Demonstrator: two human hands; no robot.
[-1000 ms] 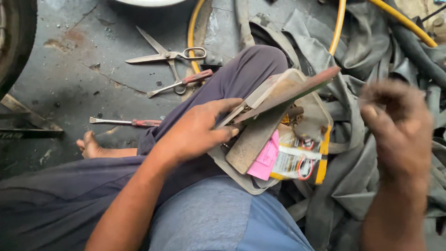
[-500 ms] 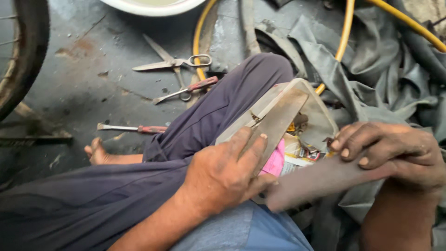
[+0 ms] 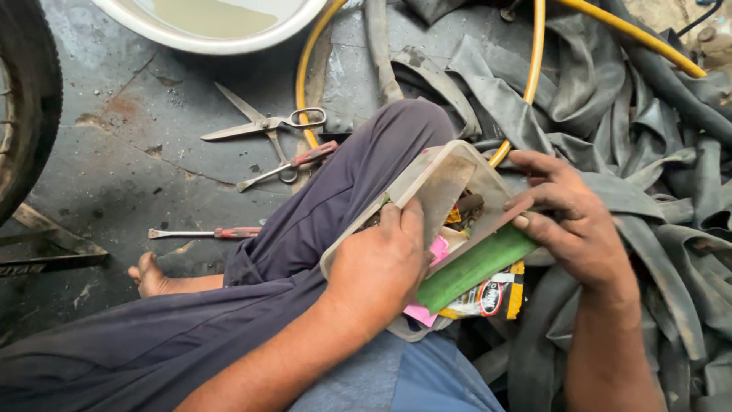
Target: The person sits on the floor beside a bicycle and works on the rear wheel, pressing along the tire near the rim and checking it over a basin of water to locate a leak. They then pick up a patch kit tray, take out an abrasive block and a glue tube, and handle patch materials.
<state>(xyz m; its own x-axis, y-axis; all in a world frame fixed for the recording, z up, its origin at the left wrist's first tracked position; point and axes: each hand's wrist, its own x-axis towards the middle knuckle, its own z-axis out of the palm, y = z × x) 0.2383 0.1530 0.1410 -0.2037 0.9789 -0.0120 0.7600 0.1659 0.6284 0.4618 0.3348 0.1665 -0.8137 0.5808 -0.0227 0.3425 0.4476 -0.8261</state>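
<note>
My left hand point(image 3: 381, 263) grips a worn translucent plastic box point(image 3: 446, 179) tilted on my lap, fingers over its near rim. My right hand point(image 3: 576, 221) holds a flat strip with a green face and brown edge point(image 3: 473, 263) at its right end, laid across the box's mouth. Inside the box show a pink packet point(image 3: 435, 252), a yellow and white sachet point(image 3: 488, 297) and small rusty bits. My dark trouser leg point(image 3: 320, 221) lies under the box.
Scissors point(image 3: 263, 122), red-handled pliers point(image 3: 293, 164) and a red-handled screwdriver point(image 3: 206, 233) lie on the grey floor to the left. Grey rubber inner tubes point(image 3: 648, 137) pile up at right, a yellow hose point(image 3: 534, 69) crossing them. A tyre point(image 3: 23, 107) stands far left, a white basin point(image 3: 221, 34) at top.
My right hand has brought the strip up from below the box and laid it across the box's mouth, green face now showing. My left hand stays on the box.
</note>
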